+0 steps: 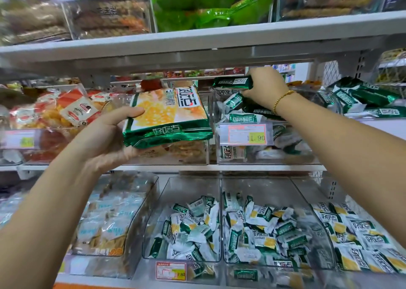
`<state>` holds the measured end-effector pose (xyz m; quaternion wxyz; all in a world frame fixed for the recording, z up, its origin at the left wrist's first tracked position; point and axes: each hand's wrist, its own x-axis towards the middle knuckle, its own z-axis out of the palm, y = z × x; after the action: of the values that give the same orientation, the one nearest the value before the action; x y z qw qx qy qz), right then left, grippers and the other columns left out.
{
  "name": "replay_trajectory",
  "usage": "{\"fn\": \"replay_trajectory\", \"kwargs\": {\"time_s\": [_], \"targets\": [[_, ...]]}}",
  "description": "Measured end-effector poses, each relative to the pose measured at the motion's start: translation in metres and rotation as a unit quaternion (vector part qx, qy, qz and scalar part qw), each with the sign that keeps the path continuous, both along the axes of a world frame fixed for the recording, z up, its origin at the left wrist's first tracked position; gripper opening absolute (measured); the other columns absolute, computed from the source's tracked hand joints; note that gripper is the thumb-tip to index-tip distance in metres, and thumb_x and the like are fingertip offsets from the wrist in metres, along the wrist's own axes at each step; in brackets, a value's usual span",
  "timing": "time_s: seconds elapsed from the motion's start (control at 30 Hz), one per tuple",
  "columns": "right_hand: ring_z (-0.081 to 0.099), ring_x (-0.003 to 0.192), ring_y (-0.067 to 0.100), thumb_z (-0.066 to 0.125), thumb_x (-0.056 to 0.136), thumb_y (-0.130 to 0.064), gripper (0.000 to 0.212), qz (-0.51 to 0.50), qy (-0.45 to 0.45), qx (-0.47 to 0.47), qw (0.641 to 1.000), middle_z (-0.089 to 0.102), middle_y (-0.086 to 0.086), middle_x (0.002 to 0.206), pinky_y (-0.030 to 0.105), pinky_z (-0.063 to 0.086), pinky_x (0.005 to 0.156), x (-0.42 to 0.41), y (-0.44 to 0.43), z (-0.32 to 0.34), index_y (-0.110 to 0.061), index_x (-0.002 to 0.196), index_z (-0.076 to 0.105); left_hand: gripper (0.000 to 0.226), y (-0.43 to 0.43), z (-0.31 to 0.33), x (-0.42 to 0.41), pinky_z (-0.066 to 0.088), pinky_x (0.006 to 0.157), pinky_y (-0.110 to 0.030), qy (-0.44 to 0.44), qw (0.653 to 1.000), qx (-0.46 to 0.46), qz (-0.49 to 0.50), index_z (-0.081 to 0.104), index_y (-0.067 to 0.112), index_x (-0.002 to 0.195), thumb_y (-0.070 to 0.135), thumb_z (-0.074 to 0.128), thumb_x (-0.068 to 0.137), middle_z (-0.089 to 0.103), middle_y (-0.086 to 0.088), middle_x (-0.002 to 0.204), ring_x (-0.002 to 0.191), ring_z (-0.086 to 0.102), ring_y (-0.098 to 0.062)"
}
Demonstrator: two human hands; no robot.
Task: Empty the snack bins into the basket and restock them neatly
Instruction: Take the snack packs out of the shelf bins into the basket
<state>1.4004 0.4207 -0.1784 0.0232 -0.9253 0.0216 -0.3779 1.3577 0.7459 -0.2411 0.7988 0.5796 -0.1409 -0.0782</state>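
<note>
Grips a stack of flat snack packets in the left hand, thumb on top and fingers curled beneath, in front of the middle shelf. Pinches a green packet in the right hand, just above a clear bin of small packets bearing a price tag.

Snack packets: glossy foil-like film. Bins: clear smooth plastic. Shelf edge: matt white. Bracelet: shiny gold-coloured.
</note>
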Motion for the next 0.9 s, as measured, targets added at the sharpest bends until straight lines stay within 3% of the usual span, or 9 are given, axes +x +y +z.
{"fn": "replay_trajectory", "kwargs": {"time_s": [0.1, 0.2, 0.27, 0.33, 0.47, 0.6, 0.7, 0.8, 0.9], "targets": [[0.06, 0.105, 0.036, 0.075, 0.081, -0.03, 0.042, 0.023, -0.029, 0.009, 0.999, 0.066, 0.019, 0.11, 0.042, 0.051, 0.089, -0.013, -0.007, 0.005, -0.003, 0.111, 0.062, 0.047, -0.014, 0.003, -0.025, 0.058, 0.078, -0.047, 0.004, 1.0, -0.024, -0.013, 0.054, 0.002, 0.12, 0.019, 0.067, 0.078, 0.064, -0.016, 0.121, 0.11, 0.063, -0.032], [0.058, 0.11, 0.036, 0.079, 0.076, -0.034, 0.055, 0.016, 0.013, 0.013, 1.0, 0.065, 0.02, 0.115, 0.042, 0.048, 0.095, -0.017, -0.009, 0.003, -0.002, 0.117, 0.061, 0.062, -0.024, 0.0, -0.048, 0.06, 0.059, -0.041, 0.031, 0.995, -0.071, -0.064, 0.055, -0.002, 0.108, 0.01, 0.081, 0.053, 0.069, -0.024, 0.105, 0.088, 0.071, -0.035], [0.055, 0.116, 0.035, 0.081, 0.075, -0.031, 0.062, 0.011, 0.047, 0.032, 0.998, 0.062, 0.02, 0.122, 0.041, 0.045, 0.098, -0.018, -0.011, -0.002, -0.003, 0.125, 0.058, 0.062, -0.031, -0.003, -0.058, 0.059, 0.054, -0.038, 0.044, 0.994, -0.069, -0.066, 0.054, -0.004, 0.109, 0.009, 0.081, 0.054, 0.069, -0.025, 0.101, 0.082, 0.072, -0.035], [0.057, 0.114, 0.034, 0.081, 0.076, -0.022, 0.056, 0.014, 0.041, 0.054, 0.998, 0.062, 0.019, 0.121, 0.039, 0.046, 0.098, -0.022, -0.016, -0.006, -0.005, 0.124, 0.06, 0.043, -0.037, -0.005, -0.067, 0.059, 0.053, -0.036, 0.057, 0.996, -0.054, -0.042, 0.054, -0.003, 0.11, 0.012, 0.066, 0.071, 0.071, -0.023, 0.097, 0.078, 0.072, -0.033], [0.059, 0.107, 0.037, 0.07, 0.082, -0.006, 0.043, 0.013, -0.07, 0.069, 0.995, 0.065, 0.02, 0.115, 0.042, 0.048, 0.092, -0.05, -0.03, -0.012, -0.008, 0.124, 0.058, 0.03, -0.043, -0.008, -0.082, 0.06, 0.055, -0.038, 0.045, 0.998, -0.036, -0.026, 0.054, -0.002, 0.104, 0.012, 0.057, 0.078, 0.072, -0.021, 0.086, 0.072, 0.072, -0.031], [0.059, 0.108, 0.037, 0.067, 0.085, -0.007, 0.046, 0.034, -0.176, 0.072, 0.981, 0.064, 0.019, 0.118, 0.043, 0.045, 0.093, -0.109, -0.045, -0.023, -0.01, 0.129, 0.053, 0.014, -0.056, -0.017, -0.095, 0.058, 0.05, -0.035, 0.03, 0.999, -0.025, -0.03, 0.058, 0.001, 0.097, 0.011, 0.05, 0.092, 0.073, -0.015, 0.08, 0.067, 0.072, -0.026], [0.061, 0.105, 0.035, 0.07, 0.082, -0.012, 0.046, 0.056, -0.228, 0.067, 0.97, 0.066, 0.016, 0.116, 0.043, 0.046, 0.093, -0.163, -0.057, -0.034, -0.011, 0.126, 0.057, 0.012, -0.071, -0.029, -0.108, 0.059, 0.053, -0.033, 0.021, 0.998, -0.026, -0.045, 0.061, 0.003, 0.093, 0.009, 0.052, 0.088, 0.073, -0.011, 0.076, 0.064, 0.071, -0.021], [0.062, 0.105, 0.024, 0.072, 0.081, -0.017, 0.044, 0.086, -0.251, 0.091, 0.96, 0.067, 0.011, 0.117, 0.029, 0.046, 0.091, -0.213, -0.063, -0.042, -0.012, 0.124, 0.06, 0.018, -0.087, -0.047, -0.124, 0.06, 0.061, -0.035, 0.016, 0.996, -0.016, -0.088, 0.063, 0.005, 0.094, 0.013, 0.054, 0.081, 0.074, -0.009, 0.08, 0.068, 0.072, -0.02], [0.058, 0.103, 0.012, 0.074, 0.08, -0.025, 0.047, 0.124, -0.215, 0.135, 0.959, 0.064, 0.007, 0.118, 0.015, 0.045, 0.089, -0.26, -0.059, -0.042, -0.011, 0.122, 0.06, 0.02, -0.1, -0.074, -0.134, 0.06, 0.063, -0.035, 0.033, 0.992, -0.003, -0.119, 0.062, 0.004, 0.097, 0.013, 0.054, 0.081, 0.074, -0.009, 0.082, 0.07, 0.072, -0.019]]}}
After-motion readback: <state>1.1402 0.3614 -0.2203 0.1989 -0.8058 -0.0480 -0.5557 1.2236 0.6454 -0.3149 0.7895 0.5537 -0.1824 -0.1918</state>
